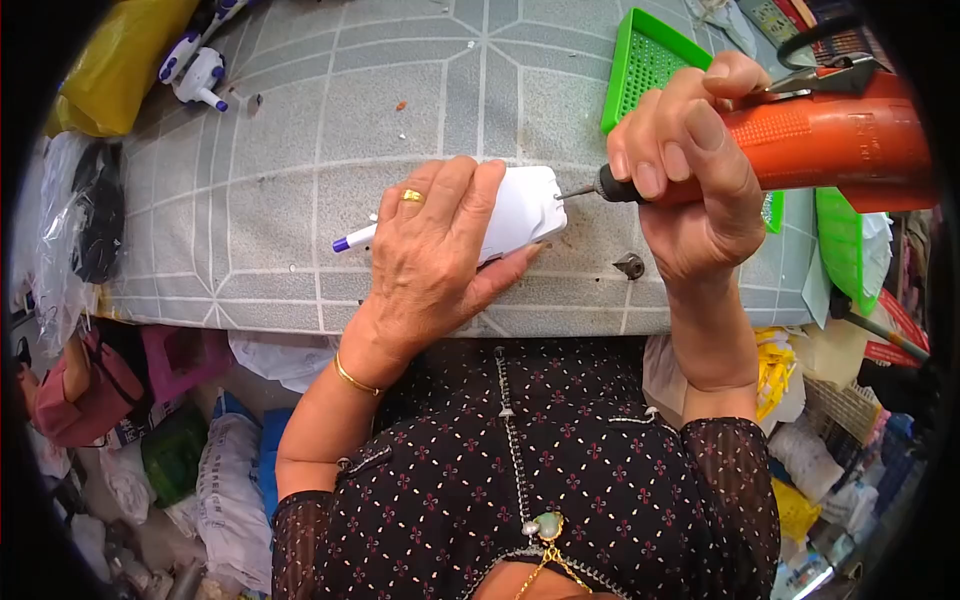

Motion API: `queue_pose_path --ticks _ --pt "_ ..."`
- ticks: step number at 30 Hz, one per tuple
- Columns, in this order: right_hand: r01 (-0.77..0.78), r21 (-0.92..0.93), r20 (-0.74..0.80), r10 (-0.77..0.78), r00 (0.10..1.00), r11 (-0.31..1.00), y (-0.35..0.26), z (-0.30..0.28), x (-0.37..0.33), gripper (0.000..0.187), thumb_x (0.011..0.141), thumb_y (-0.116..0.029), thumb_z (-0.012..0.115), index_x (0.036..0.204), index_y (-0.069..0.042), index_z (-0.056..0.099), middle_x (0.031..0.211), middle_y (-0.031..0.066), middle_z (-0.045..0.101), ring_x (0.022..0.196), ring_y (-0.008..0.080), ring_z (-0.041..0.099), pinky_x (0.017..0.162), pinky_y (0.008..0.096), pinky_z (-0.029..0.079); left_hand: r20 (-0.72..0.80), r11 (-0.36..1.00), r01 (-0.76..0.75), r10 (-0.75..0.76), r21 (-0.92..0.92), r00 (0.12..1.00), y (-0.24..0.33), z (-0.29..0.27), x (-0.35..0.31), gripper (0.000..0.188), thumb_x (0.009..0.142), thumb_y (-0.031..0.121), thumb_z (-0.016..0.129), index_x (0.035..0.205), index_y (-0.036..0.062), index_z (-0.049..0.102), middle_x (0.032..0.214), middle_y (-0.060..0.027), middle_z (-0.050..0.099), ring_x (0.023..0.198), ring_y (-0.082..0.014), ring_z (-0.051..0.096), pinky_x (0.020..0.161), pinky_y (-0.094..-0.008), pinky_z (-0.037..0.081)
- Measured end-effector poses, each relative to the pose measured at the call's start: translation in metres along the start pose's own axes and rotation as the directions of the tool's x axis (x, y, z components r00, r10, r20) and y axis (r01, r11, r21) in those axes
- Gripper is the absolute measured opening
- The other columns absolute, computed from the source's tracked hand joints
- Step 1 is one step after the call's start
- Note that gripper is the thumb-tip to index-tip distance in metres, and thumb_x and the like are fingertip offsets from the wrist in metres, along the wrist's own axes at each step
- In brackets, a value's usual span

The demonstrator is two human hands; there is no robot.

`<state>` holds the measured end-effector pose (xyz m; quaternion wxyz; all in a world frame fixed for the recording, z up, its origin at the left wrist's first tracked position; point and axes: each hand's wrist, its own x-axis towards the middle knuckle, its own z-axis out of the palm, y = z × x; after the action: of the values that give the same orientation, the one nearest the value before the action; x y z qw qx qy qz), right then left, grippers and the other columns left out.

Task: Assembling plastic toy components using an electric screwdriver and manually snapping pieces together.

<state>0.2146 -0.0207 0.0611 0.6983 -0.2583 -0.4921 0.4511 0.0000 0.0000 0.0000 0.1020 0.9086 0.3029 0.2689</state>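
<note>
My left hand [430, 235] is wrapped over a white plastic housing [522, 210] and presses it to the table; its fingers hide much of the part. From the housing's left side sticks out a white stem with a purple tip [350, 241]. My right hand [700, 165] grips an orange electric screwdriver [820, 140] held level. Its thin bit [578, 192] reaches to the housing's right end and appears to touch it there. A small dark metal cone-shaped piece [629, 265] lies on the table below the driver.
Grey patterned cloth covers the table [270, 200]. Green perforated baskets [655, 60] stand at the right. White parts with purple tips [195, 75] and a yellow bag [125, 65] lie at the far left. A clear plastic bag [65, 230] sits at the left edge.
</note>
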Motion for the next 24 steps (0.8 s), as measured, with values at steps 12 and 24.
queue_pose_path --ticks 12,24 --pt "0.016 -0.064 -0.034 -0.018 0.999 0.998 0.01 0.004 -0.006 0.022 0.096 -0.01 0.06 0.116 -0.012 0.051 0.07 0.0004 0.047 0.056 0.0122 0.047 0.06 0.032 0.044 0.014 0.999 -0.022 0.022 0.032 1.0 0.001 -0.002 0.001 0.072 0.075 0.037 0.079 0.131 -0.0016 0.055 0.118 -0.0144 0.057 0.107 -0.0326 0.057 0.087 -0.0421 0.043" --pt "0.005 -0.039 -0.023 -0.006 1.0 0.999 0.02 0.004 -0.003 0.025 0.09 0.0 0.061 0.108 -0.009 0.046 0.07 0.0056 0.049 0.048 0.0118 0.044 0.048 0.0297 0.042 0.017 0.999 -0.011 0.01 0.052 1.0 0.006 -0.001 0.003 0.073 0.075 0.042 0.078 0.13 -0.0002 0.056 0.119 -0.0133 0.057 0.105 -0.0308 0.057 0.087 -0.0423 0.044"
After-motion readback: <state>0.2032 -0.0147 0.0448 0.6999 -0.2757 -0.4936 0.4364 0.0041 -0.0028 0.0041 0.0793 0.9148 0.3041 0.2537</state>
